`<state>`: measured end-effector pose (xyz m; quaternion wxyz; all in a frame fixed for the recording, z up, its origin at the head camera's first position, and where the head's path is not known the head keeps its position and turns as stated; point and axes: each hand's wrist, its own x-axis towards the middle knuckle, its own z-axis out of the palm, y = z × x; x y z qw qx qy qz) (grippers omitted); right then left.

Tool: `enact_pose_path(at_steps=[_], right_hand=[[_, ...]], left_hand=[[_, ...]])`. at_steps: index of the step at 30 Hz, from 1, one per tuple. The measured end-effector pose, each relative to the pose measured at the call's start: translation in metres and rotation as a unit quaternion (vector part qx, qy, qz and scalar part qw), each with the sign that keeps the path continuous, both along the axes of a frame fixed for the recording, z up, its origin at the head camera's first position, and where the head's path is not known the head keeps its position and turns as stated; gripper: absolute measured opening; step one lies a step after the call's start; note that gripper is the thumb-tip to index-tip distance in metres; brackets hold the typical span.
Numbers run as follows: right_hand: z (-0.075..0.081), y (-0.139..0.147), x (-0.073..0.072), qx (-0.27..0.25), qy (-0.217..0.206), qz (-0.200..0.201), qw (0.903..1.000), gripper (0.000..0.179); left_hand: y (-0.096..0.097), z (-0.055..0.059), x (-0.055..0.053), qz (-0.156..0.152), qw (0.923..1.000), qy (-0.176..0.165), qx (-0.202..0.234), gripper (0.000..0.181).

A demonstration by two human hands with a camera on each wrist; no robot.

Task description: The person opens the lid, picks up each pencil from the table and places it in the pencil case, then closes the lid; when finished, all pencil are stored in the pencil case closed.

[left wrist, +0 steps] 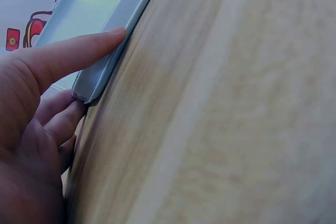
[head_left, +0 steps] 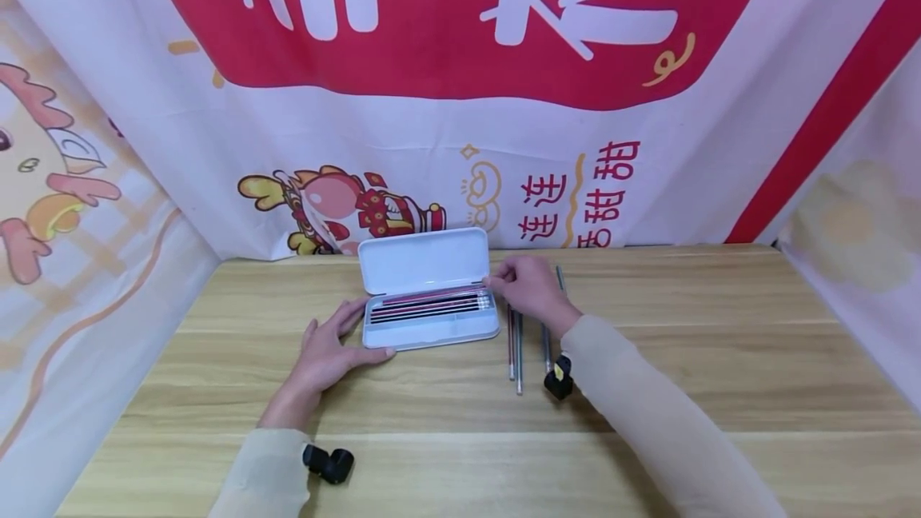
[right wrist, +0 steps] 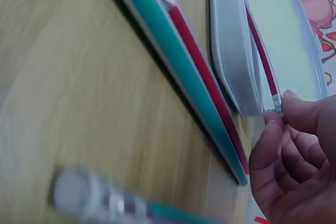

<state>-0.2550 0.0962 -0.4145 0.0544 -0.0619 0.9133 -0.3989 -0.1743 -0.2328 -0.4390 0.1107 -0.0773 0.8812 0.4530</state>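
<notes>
A pale blue pencil case (head_left: 432, 338) lies on the table with its lid (head_left: 424, 258) raised at the back. Inside it is a row of red and black pencils (head_left: 424, 308). My left hand (head_left: 327, 354) holds the case at its front left corner, thumb along the front rim, fingers at the left end. At the right end, my right hand (head_left: 532, 290) pinches a red pencil (right wrist: 265, 56) by its metal band between thumb and fingers. Its shaft runs into the case, overlapping the lid in the right wrist view.
Right of the case lie a red pencil (head_left: 511, 346), a green pencil (head_left: 520, 354) and, partly under the right forearm, another greenish pencil (head_left: 546, 346). Behind the wooden table (head_left: 446, 430) hangs a printed cloth (head_left: 403, 118), close to the lid.
</notes>
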Motion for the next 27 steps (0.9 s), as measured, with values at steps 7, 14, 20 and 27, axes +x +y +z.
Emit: enact_pose_path(at_steps=[7, 14, 20, 27], right_hand=[[-0.002, -0.013, -0.001, -0.002, 0.006, -0.001, 1.0, 0.016], [-0.001, -0.018, -0.002, -0.009, 0.005, 0.0, 0.9999, 0.015], [-0.001, -0.02, -0.001, 0.0, 0.003, -0.01, 1.0, 0.014], [-0.003, -0.019, -0.003, 0.024, 0.014, -0.006, 0.9996, 0.011]], left_hand=[[0.0, 0.001, -0.001, 0.003, 1.0, -0.003, 0.003, 0.108], [0.0, 0.001, -0.001, 0.004, 1.0, -0.003, 0.006, 0.107], [0.0, 0.0, -0.001, 0.001, 1.0, 0.002, 0.006, 0.106], [0.0, -0.001, -0.001, 0.002, 1.0, 0.001, 0.009, 0.106]])
